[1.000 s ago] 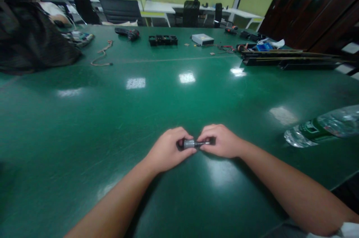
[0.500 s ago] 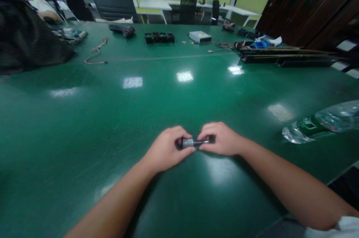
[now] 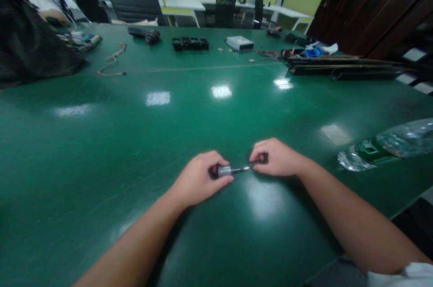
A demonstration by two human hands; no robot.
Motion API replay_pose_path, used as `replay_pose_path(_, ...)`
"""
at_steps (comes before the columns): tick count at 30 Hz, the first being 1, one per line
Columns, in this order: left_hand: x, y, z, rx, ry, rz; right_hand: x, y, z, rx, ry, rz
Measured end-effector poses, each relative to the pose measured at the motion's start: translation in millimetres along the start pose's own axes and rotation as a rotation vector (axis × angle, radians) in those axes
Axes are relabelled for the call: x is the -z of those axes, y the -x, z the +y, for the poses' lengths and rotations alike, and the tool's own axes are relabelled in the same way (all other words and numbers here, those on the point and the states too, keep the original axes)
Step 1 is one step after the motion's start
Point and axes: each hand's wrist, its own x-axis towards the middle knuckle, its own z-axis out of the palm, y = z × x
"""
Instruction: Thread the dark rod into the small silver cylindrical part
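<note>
On a green table (image 3: 135,133), the left hand (image 3: 198,178) grips a silver cylinder (image 3: 223,171); its thin shaft (image 3: 240,169) points to three o'clock; the right hand (image 3: 275,158) pinches a small dark piece (image 3: 254,164) beside the shaft's tip; a clear bottle (image 3: 374,149) lies towards three o'clock.

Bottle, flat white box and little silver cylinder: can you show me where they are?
Bottle (image 3: 372,150): head view, on its green label.
Flat white box (image 3: 239,42): head view, on its top.
Little silver cylinder (image 3: 224,171): head view, on its shiny side.
</note>
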Motion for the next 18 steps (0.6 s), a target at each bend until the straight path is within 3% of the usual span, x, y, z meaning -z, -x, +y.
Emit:
replay_pose_path(9,-1.4,0.4,-0.8,-0.013,-0.003,0.001,1.1,0.1,1.9,0.009,-0.066,-0.037)
replay_pose_path(13,-2.1,-0.2,-2.2,-0.016,-0.01,0.002,-14.3,-4.2,-5.4,0.08,-0.063,-0.007)
replay_pose_path(18,-1.6,0.1,-1.3,-0.044,-0.008,0.004,-35.1,-10.9,-15.0,0.147,-0.009,0.122)
